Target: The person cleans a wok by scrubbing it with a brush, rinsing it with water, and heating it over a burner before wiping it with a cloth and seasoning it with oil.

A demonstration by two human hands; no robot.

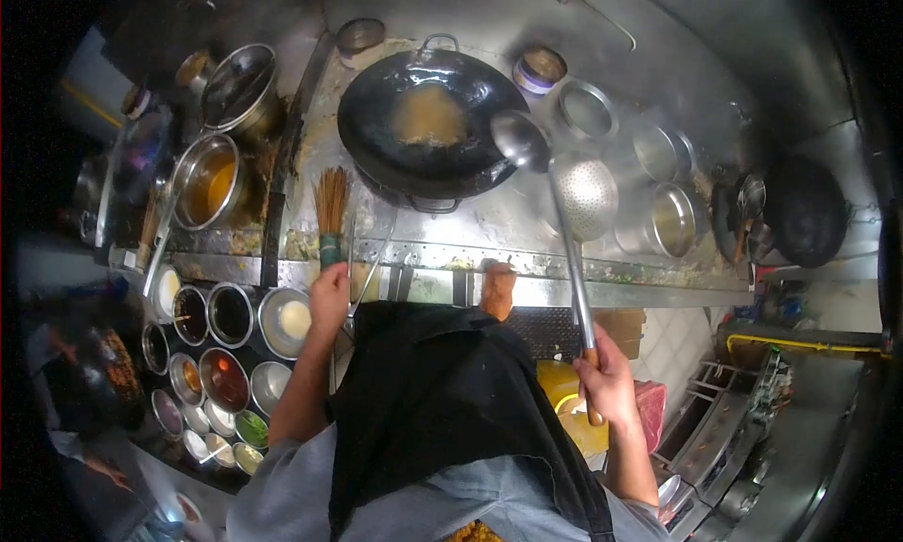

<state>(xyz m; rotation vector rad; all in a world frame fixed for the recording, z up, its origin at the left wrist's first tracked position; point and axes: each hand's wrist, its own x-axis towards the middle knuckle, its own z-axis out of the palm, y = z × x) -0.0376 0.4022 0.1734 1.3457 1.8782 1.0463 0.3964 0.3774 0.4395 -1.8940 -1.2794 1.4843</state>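
In my left hand (pixel 329 296) is a wok brush (pixel 330 208) with a green-bound grip, its bristles pointing up at the stove's front. My right hand (pixel 607 377) is closed around the wooden end of a long-handled ladle (pixel 574 269). The ladle's bowl overlaps the right rim of a black wok (pixel 372 119), which has a pool of brownish liquid (pixel 430 116) at its bottom. A perforated skimmer (pixel 587 199) lies just right of the ladle's shaft, partly behind it.
Metal pots (pixel 670 219) stand on the stove's right side. To the left are a pot of orange liquid (pixel 213 187) and several seasoning bowls (pixel 226 377). A dark wok (pixel 805 211) is at far right. Another person's hand (pixel 108 473) shows at lower left.
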